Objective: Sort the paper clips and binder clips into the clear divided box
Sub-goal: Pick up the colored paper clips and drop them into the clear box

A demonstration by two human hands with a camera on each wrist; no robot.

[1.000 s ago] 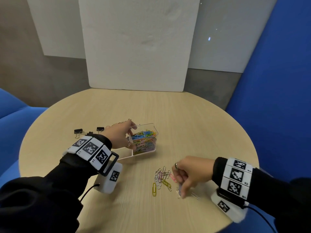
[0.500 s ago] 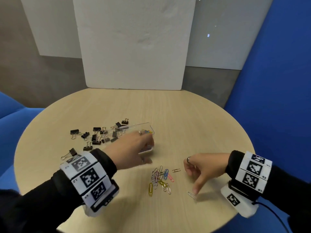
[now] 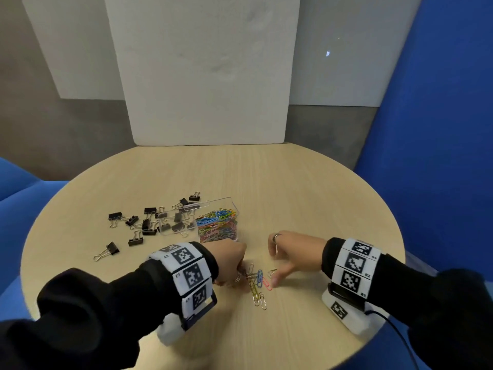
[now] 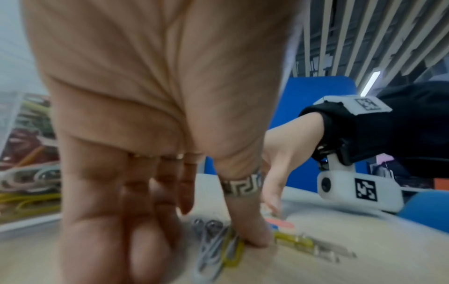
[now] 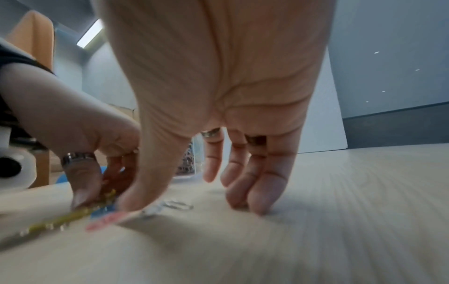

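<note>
From overhead, both hands meet over the loose paper clips (image 3: pixel 257 285) on the surface (image 3: pixel 306 198); the clear divided box (image 3: pixel 213 222) sits just beyond the left hand (image 3: pixel 229 263), binder clips (image 3: pixel 144 225) scattered farther to its left. At the left wrist, the fingers (image 4: pixel 150 240) and thumb pinch silver and yellow clips. At the right wrist, the right hand (image 5: pixel 230 134) is relaxed, thumb touching a pink clip (image 5: pixel 107 221), fingertips resting on the surface.

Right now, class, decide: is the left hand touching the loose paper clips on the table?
Touching. The left wrist view shows the left hand with its thumb pressed onto the loose paper clips on the table.
</note>
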